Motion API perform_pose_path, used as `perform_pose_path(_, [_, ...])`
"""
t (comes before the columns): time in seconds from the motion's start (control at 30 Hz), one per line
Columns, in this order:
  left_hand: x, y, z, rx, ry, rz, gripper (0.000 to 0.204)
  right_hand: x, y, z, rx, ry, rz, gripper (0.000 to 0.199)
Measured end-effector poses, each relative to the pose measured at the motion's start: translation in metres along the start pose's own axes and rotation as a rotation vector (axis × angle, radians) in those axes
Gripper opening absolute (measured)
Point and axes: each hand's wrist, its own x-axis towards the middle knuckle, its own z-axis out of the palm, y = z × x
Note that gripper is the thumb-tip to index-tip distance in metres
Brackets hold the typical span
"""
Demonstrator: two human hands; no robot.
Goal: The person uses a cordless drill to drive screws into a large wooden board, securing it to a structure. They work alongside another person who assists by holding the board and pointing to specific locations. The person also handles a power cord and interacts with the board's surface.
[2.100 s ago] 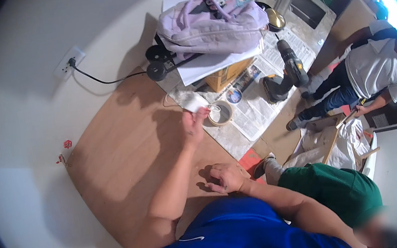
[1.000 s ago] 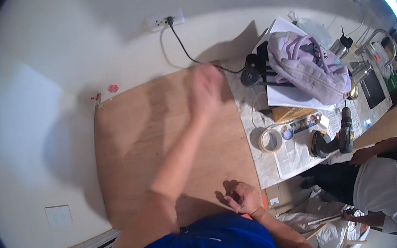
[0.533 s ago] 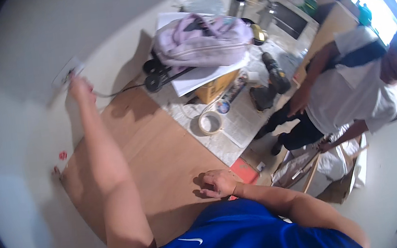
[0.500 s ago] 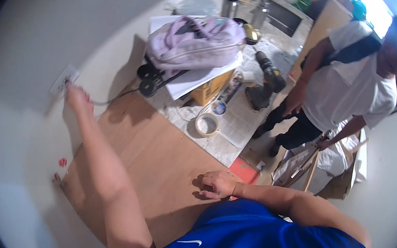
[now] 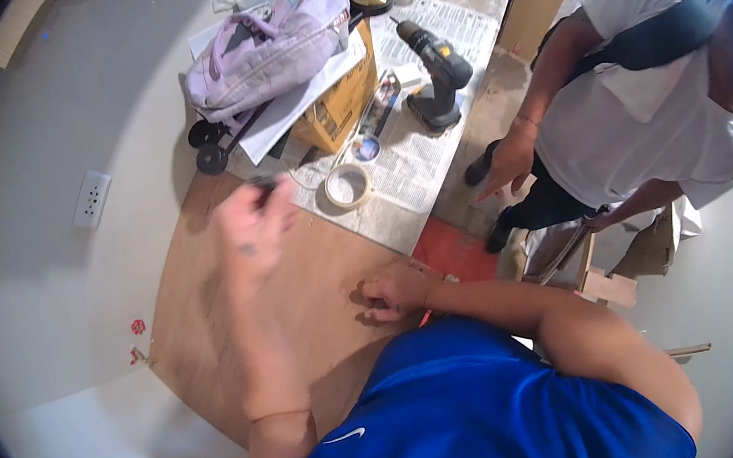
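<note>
My left hand (image 5: 248,230), smeared by motion, is raised over the brown wooden board (image 5: 203,313) with its fingers closed on a black plug (image 5: 264,187). A thin cord shows beside it. On the wall to the left, the white outlet plate (image 5: 92,199) has nothing plugged in. My right hand (image 5: 397,289) rests on the board near its right edge, its fingers loosely bent and apart, with nothing seen in them. A roll of masking tape (image 5: 366,194) lies beyond the board, not far from my left hand.
A lilac bag (image 5: 272,57) sits on a yellow box (image 5: 338,109). A cordless drill (image 5: 439,74) stands on newspaper (image 5: 418,163). To the right, a person in a white shirt (image 5: 621,143) reaches one hand out. Red valve knobs (image 5: 138,327) jut from the left wall.
My left hand has come away from the wall outlet with the plug and moved right over the board. My view has shifted. The other person's hand has lifted and stretched outward.
</note>
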Motion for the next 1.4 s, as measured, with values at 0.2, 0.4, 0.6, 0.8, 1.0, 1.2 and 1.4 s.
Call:
perform_pose_path(0.2, [0.097,-0.029,0.149,0.168,-0.303,0.308,0.033,-0.002,-0.004,0.002,0.013,0.030,0.070,0.034])
perform_pose_path(0.4, [0.227,-0.076,0.232,0.607,-0.159,0.313,0.045,-0.004,-0.005,0.000,-0.002,0.030,0.099,0.035])
perform_pose_path(0.6, [0.298,-0.114,0.265,0.886,-0.087,0.184,0.039,-0.007,-0.002,0.010,-0.010,0.098,0.090,0.037])
perform_pose_path(0.8, [0.278,-0.118,0.270,0.932,-0.192,0.119,0.041,-0.009,-0.003,0.012,-0.051,0.057,0.133,0.037])
perform_pose_path(1.0, [0.256,-0.103,0.227,0.959,-0.282,0.178,0.042,-0.009,0.009,0.027,-0.043,0.182,0.039,0.036])
perform_pose_path(1.2, [0.069,-0.048,0.106,0.213,-0.234,0.353,0.027,-0.004,0.002,0.007,-0.052,0.051,0.077,0.032])
perform_pose_path(1.4, [-0.036,-0.177,0.059,0.446,0.077,-0.038,0.037,-0.008,0.008,0.019,-0.030,-0.028,0.076,0.031])
